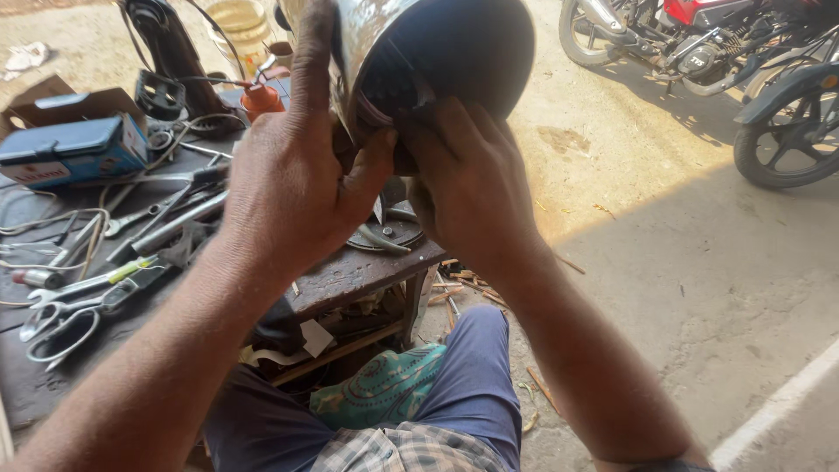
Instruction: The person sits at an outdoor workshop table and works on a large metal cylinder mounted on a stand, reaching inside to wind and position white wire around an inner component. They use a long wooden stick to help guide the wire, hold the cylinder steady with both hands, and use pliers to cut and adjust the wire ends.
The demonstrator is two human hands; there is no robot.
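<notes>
Both my hands hold up a round metal motor housing with a shiny outer wall and a dark hollow inside. My left hand wraps the housing's left side, fingers reaching up along the chrome wall. My right hand presses its fingers into the lower rim, where windings and a bit of pinkish material show. The housing is tilted with its opening toward me, above the edge of a wooden workbench.
The bench at left carries scissors, pliers, wrenches, wires, a blue box and an orange oil can. A round metal plate lies under my hands. Motorcycles stand at the upper right on concrete floor.
</notes>
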